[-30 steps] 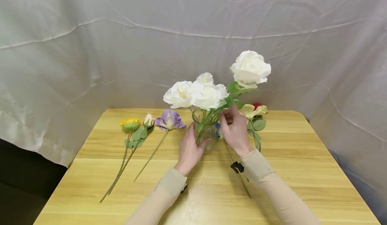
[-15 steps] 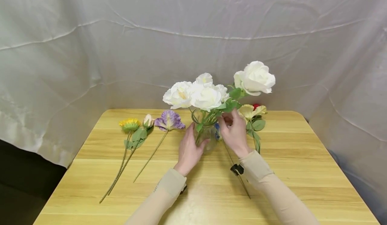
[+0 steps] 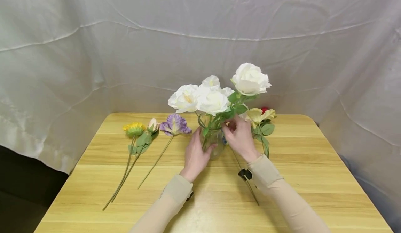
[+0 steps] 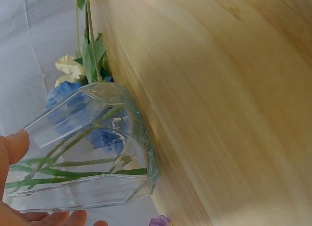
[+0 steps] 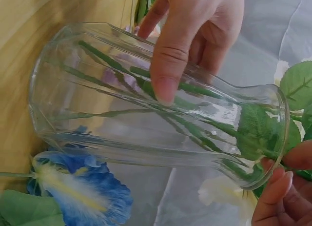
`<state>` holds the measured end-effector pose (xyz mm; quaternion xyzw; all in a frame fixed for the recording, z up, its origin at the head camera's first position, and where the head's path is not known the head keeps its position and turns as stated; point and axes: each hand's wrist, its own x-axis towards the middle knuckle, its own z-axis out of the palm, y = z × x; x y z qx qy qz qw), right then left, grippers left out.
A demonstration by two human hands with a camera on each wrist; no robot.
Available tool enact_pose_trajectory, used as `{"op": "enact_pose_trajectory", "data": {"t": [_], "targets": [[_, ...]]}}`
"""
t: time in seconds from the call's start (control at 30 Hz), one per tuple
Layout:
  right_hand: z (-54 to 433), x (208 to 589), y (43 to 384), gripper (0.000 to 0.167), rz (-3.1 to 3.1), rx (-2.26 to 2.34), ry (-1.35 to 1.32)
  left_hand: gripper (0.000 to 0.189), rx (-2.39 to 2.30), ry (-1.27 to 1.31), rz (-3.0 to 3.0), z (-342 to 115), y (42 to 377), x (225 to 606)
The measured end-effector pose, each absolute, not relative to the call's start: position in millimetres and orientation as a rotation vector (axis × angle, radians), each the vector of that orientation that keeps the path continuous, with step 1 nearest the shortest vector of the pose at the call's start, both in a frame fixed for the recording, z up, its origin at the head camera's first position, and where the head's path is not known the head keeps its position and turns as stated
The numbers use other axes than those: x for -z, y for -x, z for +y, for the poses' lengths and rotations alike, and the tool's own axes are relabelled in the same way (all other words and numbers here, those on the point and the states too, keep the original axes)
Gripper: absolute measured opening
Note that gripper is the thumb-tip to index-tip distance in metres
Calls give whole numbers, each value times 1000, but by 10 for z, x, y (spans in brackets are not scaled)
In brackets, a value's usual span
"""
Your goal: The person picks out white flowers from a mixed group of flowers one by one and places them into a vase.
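Note:
A clear glass vase (image 3: 217,141) stands upright on the table with several green stems crossing inside. My left hand (image 3: 197,153) grips its side, the thumb (image 5: 166,89) lying along the glass in the right wrist view. Several white flowers (image 3: 203,97) crowd over the vase's left side. On the right a tall white rose (image 3: 250,79) leans outward above the rim, green leaves (image 3: 238,108) below its bloom. My right hand (image 3: 242,137) pinches this rose's stem between thumb and fingertips right at the vase mouth. Its bloom is out of the wrist views.
Left of the vase lie a yellow sunflower (image 3: 134,129), a pale pink rosebud (image 3: 153,125) and a purple flower (image 3: 175,124). To the right are a blue flower (image 5: 83,187), a cream flower (image 3: 257,115) and a red bloom (image 3: 265,110). Grey cloth (image 3: 200,52) hangs behind the table.
The tall white rose has come down a little, swung right, then moved back left. My right hand has shifted slightly left with its stem. My left hand stays on the vase.

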<state>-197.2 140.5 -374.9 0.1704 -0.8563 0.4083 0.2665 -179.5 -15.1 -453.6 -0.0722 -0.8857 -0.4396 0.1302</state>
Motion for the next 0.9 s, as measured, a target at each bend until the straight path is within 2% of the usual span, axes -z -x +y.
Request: {"op": "enact_pose_trajectory", "data": {"t": [0.2,0.4,0.5,0.77,0.9], "targets": [[1418,3819,1927,20,-2318,-1176,-459,83,1284,205,-2570,-151,1786,4532],[1440,3879,1881,19,-2263,-1226,-416,83,1276,223,-2567,-153,1782,4512],[1451,3884,1862,25,-2224,-1347,-392,83,1274,217,-2581,-155,1787,4504],[1483,3893,1854,18,-2011,-1457,-327,85,1276,207,-2603,-160,1806,4519],[1490,3864,1903,29,-1840,-1494,-426,85,1279,205,-2600,-164,1815,4536]]}}
